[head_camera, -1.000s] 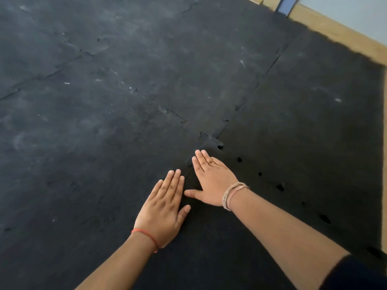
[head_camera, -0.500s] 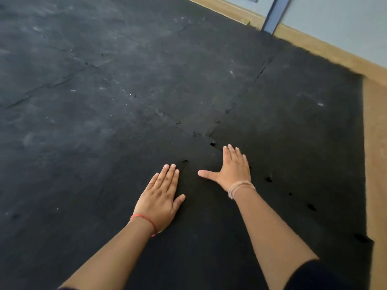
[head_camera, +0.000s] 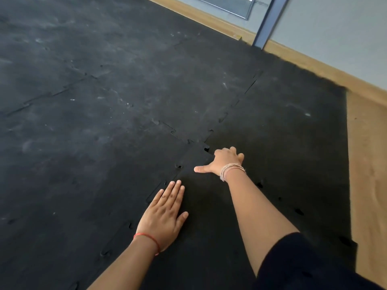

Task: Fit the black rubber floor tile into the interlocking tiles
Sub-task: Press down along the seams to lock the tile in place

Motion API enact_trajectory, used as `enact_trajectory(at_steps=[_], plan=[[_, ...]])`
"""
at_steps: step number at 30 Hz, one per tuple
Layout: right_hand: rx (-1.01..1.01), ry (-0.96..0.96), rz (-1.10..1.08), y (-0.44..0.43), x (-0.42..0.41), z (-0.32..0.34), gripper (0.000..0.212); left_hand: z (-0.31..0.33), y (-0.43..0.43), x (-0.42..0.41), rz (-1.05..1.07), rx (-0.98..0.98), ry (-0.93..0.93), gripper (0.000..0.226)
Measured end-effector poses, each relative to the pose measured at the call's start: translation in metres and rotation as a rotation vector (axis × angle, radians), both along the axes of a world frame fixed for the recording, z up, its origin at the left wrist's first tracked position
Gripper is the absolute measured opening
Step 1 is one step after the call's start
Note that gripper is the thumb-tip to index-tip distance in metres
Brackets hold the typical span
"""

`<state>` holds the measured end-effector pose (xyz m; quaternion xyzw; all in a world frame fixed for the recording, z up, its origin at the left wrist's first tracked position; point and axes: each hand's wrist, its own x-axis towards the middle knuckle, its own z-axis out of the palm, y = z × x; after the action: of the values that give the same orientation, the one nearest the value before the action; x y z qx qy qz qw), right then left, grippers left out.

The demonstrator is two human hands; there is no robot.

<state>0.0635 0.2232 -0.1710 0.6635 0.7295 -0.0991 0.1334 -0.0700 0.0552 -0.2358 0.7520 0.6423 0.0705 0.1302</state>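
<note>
The black rubber floor tile lies under both my hands, its toothed edges meeting the interlocking tiles to the left and far side. My left hand rests flat, palm down, fingers together, on the tile's left seam. My right hand presses down near the tile's far corner, thumb stretched left and fingers curled down over the surface. Small gaps show at the corner joint and along the right seam. Neither hand holds anything.
More black tiles run to the right up to a bare wooden floor strip. A grey wall with a metal post stands at the far right. Seams between laid tiles run away from me.
My right hand has moved up and right toward the tile's far corner and its fingers have curled. My left hand stays flat on the left seam. The view has tilted upward.
</note>
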Motion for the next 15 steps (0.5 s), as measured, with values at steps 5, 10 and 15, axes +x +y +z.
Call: enact_trajectory(at_steps=[5,10,15], plan=[[0.285,0.088,-0.027,-0.022,0.001,0.012,0.073,0.012,-0.004,0.0,0.003,0.029,0.058,0.065],[0.429,0.197,-0.038,-0.036,-0.001,-0.003,0.065,0.012,-0.003,0.001,0.011,0.032,0.012,0.067],[0.196,0.162,0.008,-0.045,0.007,-0.049,0.077,0.0,0.002,0.001,0.0,-0.004,0.05,0.066]])
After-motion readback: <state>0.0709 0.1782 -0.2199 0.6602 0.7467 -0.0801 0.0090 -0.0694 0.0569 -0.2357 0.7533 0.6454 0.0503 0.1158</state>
